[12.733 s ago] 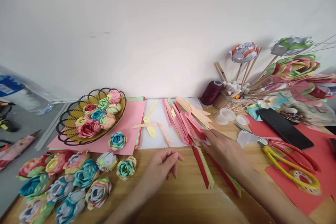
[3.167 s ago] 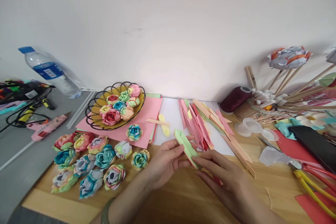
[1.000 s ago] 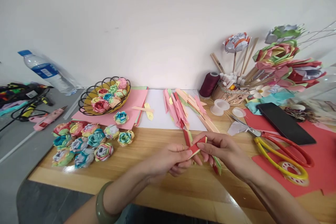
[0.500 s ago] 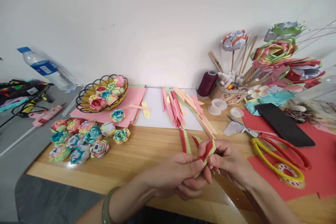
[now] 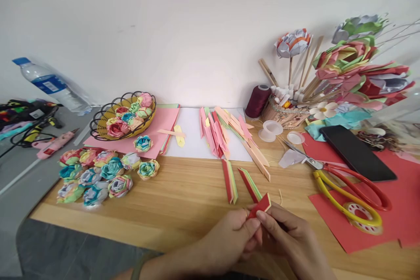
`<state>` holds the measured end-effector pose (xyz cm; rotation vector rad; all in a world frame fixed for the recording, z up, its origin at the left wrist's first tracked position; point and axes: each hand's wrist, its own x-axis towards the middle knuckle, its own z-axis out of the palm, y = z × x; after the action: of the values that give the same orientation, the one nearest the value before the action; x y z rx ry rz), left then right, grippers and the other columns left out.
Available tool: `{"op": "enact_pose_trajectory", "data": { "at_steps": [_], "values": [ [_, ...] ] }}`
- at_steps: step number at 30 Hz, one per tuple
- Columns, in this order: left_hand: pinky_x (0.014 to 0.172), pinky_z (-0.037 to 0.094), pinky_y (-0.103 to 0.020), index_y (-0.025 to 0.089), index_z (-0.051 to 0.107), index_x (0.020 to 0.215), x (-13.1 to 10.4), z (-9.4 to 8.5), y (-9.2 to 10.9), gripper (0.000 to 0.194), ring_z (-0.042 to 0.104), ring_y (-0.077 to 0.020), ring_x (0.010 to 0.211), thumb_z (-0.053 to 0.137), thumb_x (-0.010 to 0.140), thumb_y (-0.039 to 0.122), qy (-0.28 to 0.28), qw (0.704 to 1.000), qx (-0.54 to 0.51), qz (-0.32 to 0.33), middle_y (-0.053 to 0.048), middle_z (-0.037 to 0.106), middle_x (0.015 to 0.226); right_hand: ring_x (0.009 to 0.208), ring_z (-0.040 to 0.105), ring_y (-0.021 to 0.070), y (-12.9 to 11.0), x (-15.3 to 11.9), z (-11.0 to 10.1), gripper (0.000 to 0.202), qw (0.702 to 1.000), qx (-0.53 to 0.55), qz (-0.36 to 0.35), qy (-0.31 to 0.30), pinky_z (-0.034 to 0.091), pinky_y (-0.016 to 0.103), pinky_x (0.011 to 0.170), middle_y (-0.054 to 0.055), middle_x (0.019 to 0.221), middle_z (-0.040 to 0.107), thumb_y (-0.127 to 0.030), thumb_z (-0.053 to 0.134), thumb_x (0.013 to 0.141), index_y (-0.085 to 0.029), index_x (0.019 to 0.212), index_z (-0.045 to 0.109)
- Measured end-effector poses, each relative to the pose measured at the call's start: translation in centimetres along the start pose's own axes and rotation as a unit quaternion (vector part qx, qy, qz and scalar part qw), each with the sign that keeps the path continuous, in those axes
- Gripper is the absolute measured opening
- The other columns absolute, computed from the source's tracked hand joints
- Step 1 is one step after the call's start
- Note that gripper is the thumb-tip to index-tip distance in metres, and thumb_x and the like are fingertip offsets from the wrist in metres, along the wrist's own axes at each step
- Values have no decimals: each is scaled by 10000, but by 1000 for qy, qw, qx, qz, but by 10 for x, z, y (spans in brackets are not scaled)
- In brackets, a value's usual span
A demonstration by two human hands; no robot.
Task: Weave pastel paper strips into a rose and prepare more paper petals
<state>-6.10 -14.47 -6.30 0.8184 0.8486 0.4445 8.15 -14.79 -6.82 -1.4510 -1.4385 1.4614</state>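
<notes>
Between the fingers of my left hand [image 5: 234, 232] and my right hand [image 5: 285, 232] is a folded red paper strip [image 5: 260, 207] with a pale edge. Both thumbs press on it, and my other fingers are curled beneath, partly hidden. Just beyond my hands lie two folded strip bundles in red, yellow and green, one bundle [image 5: 230, 181] to the left and another bundle [image 5: 250, 184] closer to my fingers. Farther back, a pile of pink and red folded strips [image 5: 215, 133] and some peach strips [image 5: 254, 153] rest on white paper [image 5: 192, 144].
On the left are several paper flowers [image 5: 111, 168], a yellow basket [image 5: 101, 129] of flowers, a glue gun [image 5: 55, 144] and a water bottle [image 5: 49, 83]. To the right lie scissors [image 5: 356, 188], a tape roll [image 5: 362, 216], a black phone [image 5: 357, 152] and red paper [image 5: 331, 223]. Purple thread [image 5: 257, 101] stands behind.
Both hands have moved down and toward me with the red strip, uncovering more of the two bundles. The camera view has shifted slightly.
</notes>
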Motion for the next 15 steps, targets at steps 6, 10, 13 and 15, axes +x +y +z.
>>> {"op": "enact_pose_trajectory", "data": {
  "at_steps": [6, 10, 13, 15],
  "values": [
    [634, 346, -294, 167, 556, 692, -6, -15, 27, 437, 551, -189, 685, 316, 849, 497, 251, 829, 492, 92, -62, 605, 714, 481, 373, 120, -5, 2, -27, 442, 993, -81, 24, 77, 294, 243, 454, -26, 493, 381, -555, 511, 762, -200, 508, 440],
    [651, 399, -363, 135, 581, 897, 11, -26, 35, 434, 606, -289, 758, 381, 814, 512, 361, 706, 609, 14, -142, 645, 813, 485, 342, 119, -17, 10, -40, 438, 991, -117, -29, 57, 281, 248, 456, -29, 501, 342, -543, 493, 775, -204, 507, 418],
    [658, 423, -377, 124, 586, 937, 22, -33, 35, 400, 621, -311, 799, 413, 813, 464, 349, 687, 637, -16, -167, 659, 866, 485, 347, 124, -22, 14, -39, 425, 988, -134, -65, 36, 278, 253, 453, -25, 498, 349, -517, 485, 789, -207, 506, 417],
    [664, 429, -374, 125, 593, 918, 23, -37, 35, 330, 627, -308, 809, 417, 820, 387, 336, 692, 639, -14, -169, 663, 882, 484, 354, 126, -23, 15, -37, 422, 987, -140, -75, 29, 280, 253, 454, -24, 497, 354, -507, 481, 796, -207, 505, 419]
  ]
}}
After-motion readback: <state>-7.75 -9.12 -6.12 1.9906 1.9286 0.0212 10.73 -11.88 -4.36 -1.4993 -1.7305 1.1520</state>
